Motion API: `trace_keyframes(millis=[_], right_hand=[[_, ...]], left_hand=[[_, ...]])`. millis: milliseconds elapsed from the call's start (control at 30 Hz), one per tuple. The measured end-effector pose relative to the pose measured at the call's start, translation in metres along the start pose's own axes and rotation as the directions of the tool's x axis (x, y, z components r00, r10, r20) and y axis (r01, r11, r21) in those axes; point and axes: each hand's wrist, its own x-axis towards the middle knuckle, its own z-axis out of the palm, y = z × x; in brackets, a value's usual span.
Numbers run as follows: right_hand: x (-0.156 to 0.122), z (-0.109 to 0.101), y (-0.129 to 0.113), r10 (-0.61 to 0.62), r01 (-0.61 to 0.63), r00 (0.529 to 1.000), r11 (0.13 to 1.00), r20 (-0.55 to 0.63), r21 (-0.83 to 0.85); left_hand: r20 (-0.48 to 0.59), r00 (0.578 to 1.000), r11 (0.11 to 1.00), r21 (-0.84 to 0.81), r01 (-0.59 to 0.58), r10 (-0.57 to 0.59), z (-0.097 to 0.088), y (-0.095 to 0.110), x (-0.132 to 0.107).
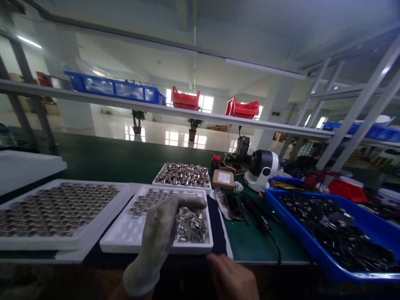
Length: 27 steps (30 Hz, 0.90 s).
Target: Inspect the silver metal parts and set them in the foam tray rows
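Observation:
My left hand (pixel 162 227), in a pale work glove, is over a white foam tray (pixel 121 233). One finger stretches to the right and nothing shows in its grasp; the others are partly hidden behind the hand. Shiny metal cylinders (pixel 150 200) stand in rows in the tray's upper left. Loose metal pieces (pixel 192 227) lie heaped at its right, below the outstretched finger. My right hand (pixel 234 277) is bare and blurred, low at the table's front edge, apart from the tray. Its fingers are smeared, so any hold is unclear.
Left is a foam tray filled with metal pieces (pixel 59 208). Behind stands a heaped tray (pixel 184 175). To the right are a small cardboard box (pixel 223 178), a black-and-white device (pixel 261 168), a corded black tool (pixel 258 214) and a blue bin (pixel 312 246) of black parts. A shelf (pixel 212 118) spans above.

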Motion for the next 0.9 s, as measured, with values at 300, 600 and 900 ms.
trace_keyframes(millis=[300, 600, 900], right_hand=[[0.077, 0.041, 0.115, 0.281, -0.187, 0.910, 0.934, 0.305, -0.304], [0.114, 0.040, 0.136, 0.549, -0.549, 0.824, 0.835, 0.143, -0.041], [0.003, 0.042, 0.105, 0.249, -0.215, 0.951, 0.958, -0.181, 0.189]], left_hand=[[0.092, 0.928, 0.921, 0.192, 0.340, -0.362, -0.001, -0.043, -0.012], [0.160, 0.902, 0.906, 0.212, 0.366, -0.402, 0.012, -0.049, -0.019], [0.318, 0.888, 0.919, 0.320, 0.231, -0.334, 0.039, -0.064, -0.026]])
